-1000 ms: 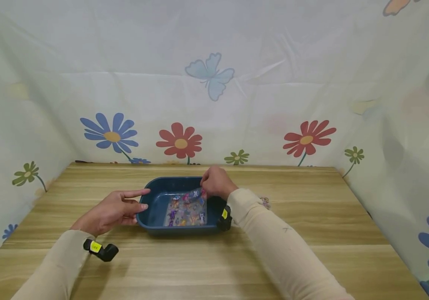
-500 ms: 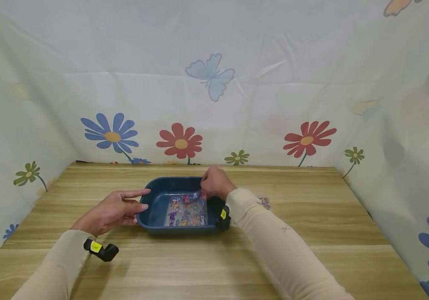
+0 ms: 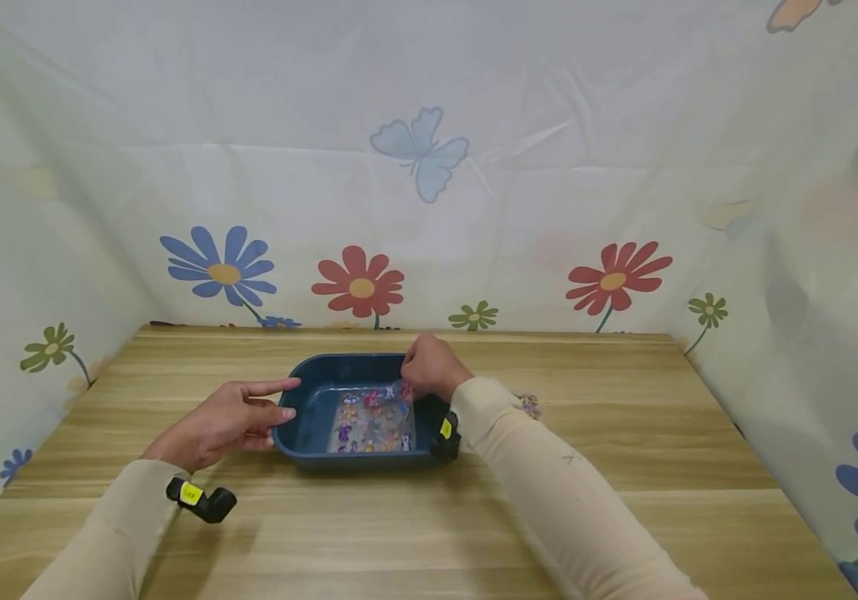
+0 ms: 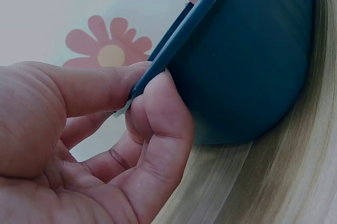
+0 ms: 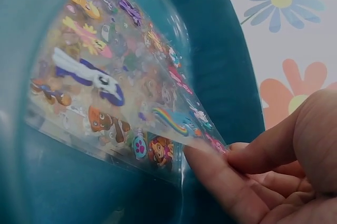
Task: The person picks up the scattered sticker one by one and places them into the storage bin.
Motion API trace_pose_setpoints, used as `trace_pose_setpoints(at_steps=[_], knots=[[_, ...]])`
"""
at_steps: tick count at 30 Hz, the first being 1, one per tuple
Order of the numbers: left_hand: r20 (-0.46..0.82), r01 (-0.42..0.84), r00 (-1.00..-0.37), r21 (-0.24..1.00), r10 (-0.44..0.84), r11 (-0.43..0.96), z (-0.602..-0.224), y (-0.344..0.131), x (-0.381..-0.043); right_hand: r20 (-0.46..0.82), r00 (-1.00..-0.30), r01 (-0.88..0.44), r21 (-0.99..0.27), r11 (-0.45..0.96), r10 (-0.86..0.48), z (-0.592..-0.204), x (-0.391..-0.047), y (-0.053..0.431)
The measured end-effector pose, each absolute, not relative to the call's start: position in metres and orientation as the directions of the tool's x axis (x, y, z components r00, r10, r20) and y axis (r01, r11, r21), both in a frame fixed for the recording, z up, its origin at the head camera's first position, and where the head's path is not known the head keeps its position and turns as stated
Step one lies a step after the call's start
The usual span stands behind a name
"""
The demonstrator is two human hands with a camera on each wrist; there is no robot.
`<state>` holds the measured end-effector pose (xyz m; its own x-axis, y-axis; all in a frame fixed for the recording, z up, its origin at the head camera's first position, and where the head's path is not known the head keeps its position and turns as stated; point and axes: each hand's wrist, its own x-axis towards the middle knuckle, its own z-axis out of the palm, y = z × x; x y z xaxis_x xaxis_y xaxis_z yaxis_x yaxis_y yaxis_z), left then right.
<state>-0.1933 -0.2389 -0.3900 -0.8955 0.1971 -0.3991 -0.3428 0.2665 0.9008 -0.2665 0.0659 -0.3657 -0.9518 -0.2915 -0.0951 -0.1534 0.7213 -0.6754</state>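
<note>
A dark blue rectangular basin (image 3: pixel 361 461) stands on the wooden table. My left hand (image 3: pixel 230 421) pinches its left rim between thumb and fingers; the left wrist view shows the thumb inside and curled fingers outside the basin wall (image 4: pixel 247 50). In the basin lie clear sticker sheets (image 3: pixel 372 422) with colourful cartoon ponies and puppies. My right hand (image 3: pixel 432 365) reaches over the back right of the basin. Up close, its thumb and index finger pinch one corner of the top sticker sheet (image 5: pixel 100 81), and another sheet shows beneath it.
Beside the right sleeve, a small colourful item (image 3: pixel 530 406) lies on the wooden table (image 3: pixel 624 467), partly hidden by the forearm. A white curtain (image 3: pixel 519 208) printed with flowers hangs behind and at both sides.
The sticker sheet's raised corner has come down, so the sheet lies flatter in the basin. My right hand still pinches it, and the left hand stays on the rim.
</note>
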Motion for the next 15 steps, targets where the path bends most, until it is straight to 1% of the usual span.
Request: trace_pose_setpoints(at_steps=[7, 15], knots=[[-0.405, -0.352, -0.892, 0.900, 0.198, 0.255, -0.3881, -0.2382, -0.1920, -0.096, -0.964, -0.139, -0.617, 0.775, -0.249, -0.3672, -0.2662, 0.0650], [-0.409, -0.358, -0.893, 0.899, 0.189, 0.253, -0.3871, -0.2378, -0.1916, -0.122, -0.965, -0.111, -0.607, 0.787, -0.231, -0.3663, -0.2672, 0.0627]])
